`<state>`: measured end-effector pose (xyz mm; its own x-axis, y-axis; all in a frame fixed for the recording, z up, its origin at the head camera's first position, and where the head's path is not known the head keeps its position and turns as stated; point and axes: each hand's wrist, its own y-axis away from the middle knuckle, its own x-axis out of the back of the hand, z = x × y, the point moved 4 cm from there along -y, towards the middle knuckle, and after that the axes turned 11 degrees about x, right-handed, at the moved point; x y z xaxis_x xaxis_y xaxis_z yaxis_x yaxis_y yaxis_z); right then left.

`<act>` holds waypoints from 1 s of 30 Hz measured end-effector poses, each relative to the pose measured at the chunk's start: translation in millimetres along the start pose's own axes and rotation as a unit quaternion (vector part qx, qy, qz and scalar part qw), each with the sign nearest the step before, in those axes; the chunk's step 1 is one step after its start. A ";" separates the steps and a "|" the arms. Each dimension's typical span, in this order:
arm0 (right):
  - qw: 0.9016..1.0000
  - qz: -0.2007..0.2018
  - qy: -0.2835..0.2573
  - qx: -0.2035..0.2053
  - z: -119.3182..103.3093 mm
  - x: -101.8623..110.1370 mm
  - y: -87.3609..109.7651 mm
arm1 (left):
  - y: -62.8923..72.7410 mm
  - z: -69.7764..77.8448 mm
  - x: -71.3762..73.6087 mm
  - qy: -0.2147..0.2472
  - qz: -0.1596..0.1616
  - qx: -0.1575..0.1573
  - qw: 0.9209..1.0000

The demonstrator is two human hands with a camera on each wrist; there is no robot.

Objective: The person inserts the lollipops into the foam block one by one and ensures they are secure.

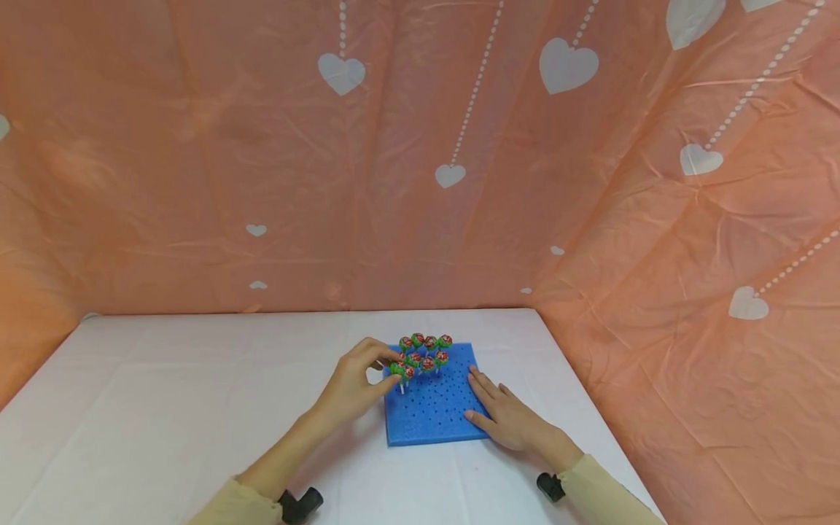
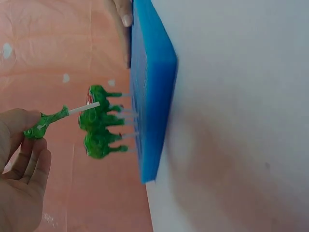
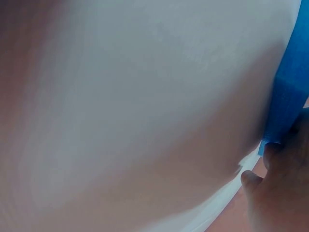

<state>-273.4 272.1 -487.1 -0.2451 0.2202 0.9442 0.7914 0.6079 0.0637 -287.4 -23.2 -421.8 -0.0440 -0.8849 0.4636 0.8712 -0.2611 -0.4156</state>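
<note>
My left hand (image 1: 354, 383) pinches a green-wrapped lollipop (image 2: 43, 124) between thumb and fingers. Its bare white stick points toward a blue foam board (image 1: 426, 426) and touches nothing in the left wrist view. Several lollipops (image 2: 99, 123) with green and red wrappers stand in rows at the board's far left part, sticks down in its holes. On the board's right edge rests my right hand (image 1: 515, 423), fingers spread and fairly straight. The right wrist view catches only part of that hand, beside the board's side.
The board lies on a table with a white cloth (image 1: 197, 394). Rows of small holes cover its top. Behind and to the right hangs an orange sheet (image 1: 394, 240) printed with white hearts. Each wrist carries a small black camera (image 1: 302, 504).
</note>
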 end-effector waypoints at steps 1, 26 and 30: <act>1.000 0.000 0.000 0.000 -0.3 0.4 0.1 | -0.5 1.9 -2.6 0.000 -0.002 -0.002 1.000; 1.000 -0.002 0.006 -0.005 -0.2 -0.3 -0.8 | -15.8 4.8 -49.8 -0.078 -0.024 -0.008 0.997; 1.000 0.000 0.005 -0.004 -0.2 -0.1 -0.6 | -16.0 1.4 -51.5 -0.085 -0.021 -0.006 0.996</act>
<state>-273.7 271.5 -487.2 -0.2398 0.2132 0.9471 0.7958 0.6019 0.0660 -298.3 27.1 -437.9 0.0036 -0.7952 0.6063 0.8643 -0.3024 -0.4018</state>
